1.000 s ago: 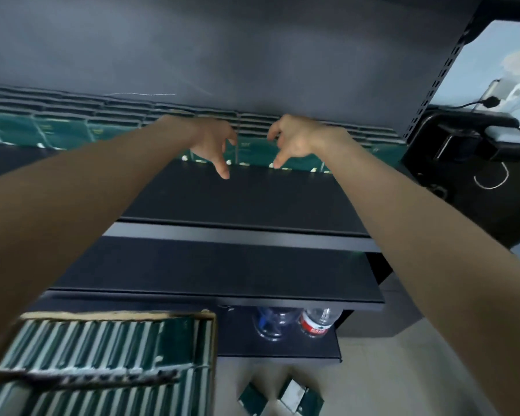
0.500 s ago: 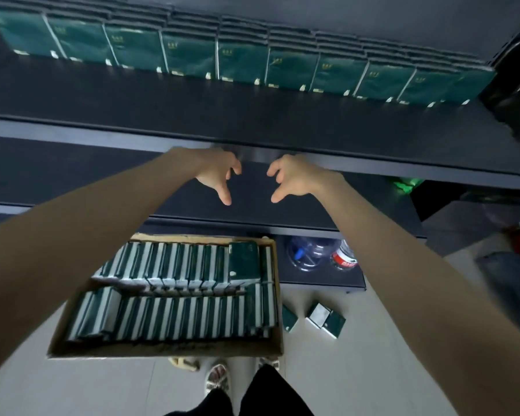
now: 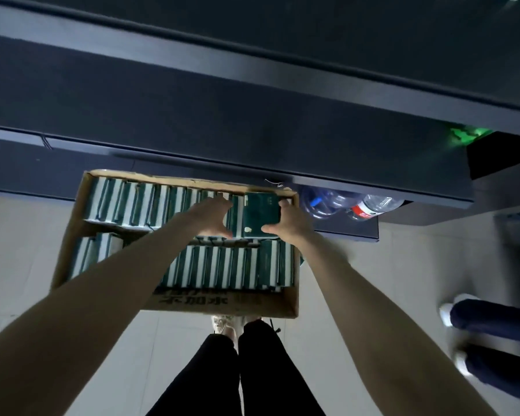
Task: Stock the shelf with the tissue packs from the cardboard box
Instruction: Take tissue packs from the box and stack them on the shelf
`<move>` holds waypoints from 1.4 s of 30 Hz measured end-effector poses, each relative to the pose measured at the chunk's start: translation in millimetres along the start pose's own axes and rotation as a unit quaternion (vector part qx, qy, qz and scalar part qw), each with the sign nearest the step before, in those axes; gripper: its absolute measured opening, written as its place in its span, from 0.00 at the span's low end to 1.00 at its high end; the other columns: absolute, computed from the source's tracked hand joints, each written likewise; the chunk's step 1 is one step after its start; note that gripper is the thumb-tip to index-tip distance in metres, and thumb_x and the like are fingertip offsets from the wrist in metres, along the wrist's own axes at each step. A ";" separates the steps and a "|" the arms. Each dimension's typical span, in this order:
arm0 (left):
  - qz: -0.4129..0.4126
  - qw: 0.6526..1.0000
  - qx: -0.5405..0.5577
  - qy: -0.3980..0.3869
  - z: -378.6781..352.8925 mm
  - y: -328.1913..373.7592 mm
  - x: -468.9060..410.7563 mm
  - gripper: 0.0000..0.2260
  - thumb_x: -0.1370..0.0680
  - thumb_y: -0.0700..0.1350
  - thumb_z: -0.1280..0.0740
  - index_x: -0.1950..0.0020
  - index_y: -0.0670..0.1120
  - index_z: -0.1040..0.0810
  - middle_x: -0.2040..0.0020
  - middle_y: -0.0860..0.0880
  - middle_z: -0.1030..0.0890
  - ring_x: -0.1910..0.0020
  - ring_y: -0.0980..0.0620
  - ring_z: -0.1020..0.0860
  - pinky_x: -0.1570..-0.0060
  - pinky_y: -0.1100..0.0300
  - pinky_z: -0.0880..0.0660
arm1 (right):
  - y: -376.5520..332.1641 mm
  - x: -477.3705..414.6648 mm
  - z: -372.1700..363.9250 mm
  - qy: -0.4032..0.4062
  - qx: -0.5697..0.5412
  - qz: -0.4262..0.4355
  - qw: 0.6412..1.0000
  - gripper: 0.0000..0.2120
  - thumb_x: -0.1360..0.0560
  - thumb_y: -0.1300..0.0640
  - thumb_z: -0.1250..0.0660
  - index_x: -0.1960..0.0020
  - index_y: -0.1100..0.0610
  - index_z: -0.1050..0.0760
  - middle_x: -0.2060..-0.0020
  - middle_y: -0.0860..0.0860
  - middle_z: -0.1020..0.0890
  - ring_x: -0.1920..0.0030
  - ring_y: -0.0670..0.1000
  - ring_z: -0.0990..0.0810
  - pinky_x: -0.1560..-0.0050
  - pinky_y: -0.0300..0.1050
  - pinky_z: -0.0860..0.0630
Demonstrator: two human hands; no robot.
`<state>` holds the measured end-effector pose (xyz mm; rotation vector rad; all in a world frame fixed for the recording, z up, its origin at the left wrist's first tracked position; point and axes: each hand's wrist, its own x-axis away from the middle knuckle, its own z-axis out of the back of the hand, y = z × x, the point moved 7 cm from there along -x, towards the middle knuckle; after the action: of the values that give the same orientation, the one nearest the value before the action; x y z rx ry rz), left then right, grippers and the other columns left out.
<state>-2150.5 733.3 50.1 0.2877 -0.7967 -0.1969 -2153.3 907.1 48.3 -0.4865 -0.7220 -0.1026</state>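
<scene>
Two hands in the cardboard box [image 3: 222, 304]: right hand [image 3: 291, 223] pinches a flat green tissue pack [image 3: 260, 213], left hand [image 3: 210, 216] spread wide just beside.

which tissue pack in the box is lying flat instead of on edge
The flat pack at the far row's right end, dark green face up, held by the right hand. The packs beside it stand on edge, showing green-and-white stripes.

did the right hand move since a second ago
Yes. The right hand dropped from the shelf edge into the cardboard box and grips the flat tissue pack there.
</scene>
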 end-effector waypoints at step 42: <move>-0.275 0.915 0.198 0.219 182.0 267.5 69.8 0.17 0.34 0.40 0.22 0.49 0.38 0.21 0.54 0.46 0.17 0.55 0.48 0.18 0.50 0.54 0.23 | 44.3 191.7 286.6 0.219 -0.056 0.108 0.968 0.20 0.33 0.58 0.24 0.42 0.56 0.23 0.52 0.50 0.20 0.51 0.50 0.22 0.51 0.39 0.29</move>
<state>-2217.5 933.3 305.1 0.9107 -0.2840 -0.4821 -2172.8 1092.8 341.5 -0.6232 -0.2270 -0.0435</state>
